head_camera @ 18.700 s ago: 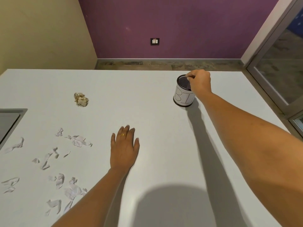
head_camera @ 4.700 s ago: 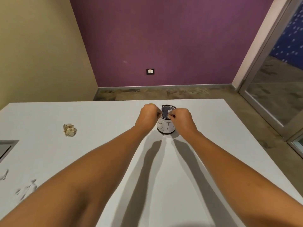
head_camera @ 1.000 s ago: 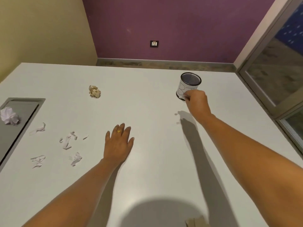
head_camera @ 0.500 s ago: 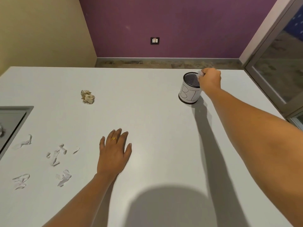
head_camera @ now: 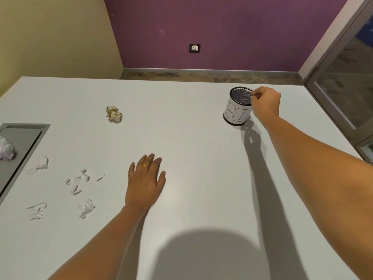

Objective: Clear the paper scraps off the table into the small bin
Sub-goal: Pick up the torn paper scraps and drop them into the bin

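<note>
The small bin (head_camera: pixel 237 110), a mesh can wrapped in white paper with letters on it, stands at the far right of the white table (head_camera: pixel 201 142). My right hand (head_camera: pixel 266 104) hovers at its right rim with fingertips pinched together; no scrap shows between them. My left hand (head_camera: pixel 145 179) lies flat on the table's middle, fingers spread, a gold ring on one. Several white paper scraps (head_camera: pixel 77 181) lie scattered left of it. A crumpled beige paper ball (head_camera: pixel 114 114) sits farther back.
A grey recessed panel (head_camera: pixel 22 146) is set into the table's left edge, with a crumpled pale paper ball (head_camera: pixel 5 148) on it. The table's far edge meets a purple wall; a glass door frame (head_camera: pixel 331 110) runs along the right side.
My right hand rose from the bin's base with a white scrap to its rim; the scrap no longer shows in my fingers. My left hand stayed flat on the table.
</note>
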{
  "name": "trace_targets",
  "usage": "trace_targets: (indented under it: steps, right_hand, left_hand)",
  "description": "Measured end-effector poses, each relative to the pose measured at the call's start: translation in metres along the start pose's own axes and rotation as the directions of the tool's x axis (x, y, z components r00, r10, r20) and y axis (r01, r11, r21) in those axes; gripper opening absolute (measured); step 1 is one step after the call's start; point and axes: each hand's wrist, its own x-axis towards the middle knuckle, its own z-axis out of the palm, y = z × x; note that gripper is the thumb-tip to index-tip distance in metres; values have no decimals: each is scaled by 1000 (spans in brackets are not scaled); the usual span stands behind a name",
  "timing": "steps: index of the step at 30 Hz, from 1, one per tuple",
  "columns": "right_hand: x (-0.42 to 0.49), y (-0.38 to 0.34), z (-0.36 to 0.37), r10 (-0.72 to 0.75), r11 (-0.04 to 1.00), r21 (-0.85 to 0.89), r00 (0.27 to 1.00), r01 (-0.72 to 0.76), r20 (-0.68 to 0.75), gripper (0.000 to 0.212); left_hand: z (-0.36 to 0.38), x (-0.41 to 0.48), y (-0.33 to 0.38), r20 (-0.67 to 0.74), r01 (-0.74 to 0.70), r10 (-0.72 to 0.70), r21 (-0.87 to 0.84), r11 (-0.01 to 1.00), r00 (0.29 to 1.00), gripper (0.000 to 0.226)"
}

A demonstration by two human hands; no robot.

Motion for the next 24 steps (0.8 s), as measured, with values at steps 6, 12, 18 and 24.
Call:
trace_targets:
  steps: [6,12,18,24]
  right_hand:
    - [-56,-4,14,13,994,109,998,-19,60,24]
    - [-142,-21,42,-23,996,94,958,-4,286,24]
    - [-222,-33,55,-67,998,48,898,51,435,23]
    - [-289,-46,69,-65,985,167,836,-32,545,22]
  left_hand:
    - [-4,-17,-5,27,-24,24,-3,1000,999,57]
    - [-11,-51,-16,42,-34,35,-24,999,998,54]
    - [-17,-92,-28,71,-19,22,-49,999,997,53]
    - [-30,-128,-47,81,-16,17,-11,1000,997,48]
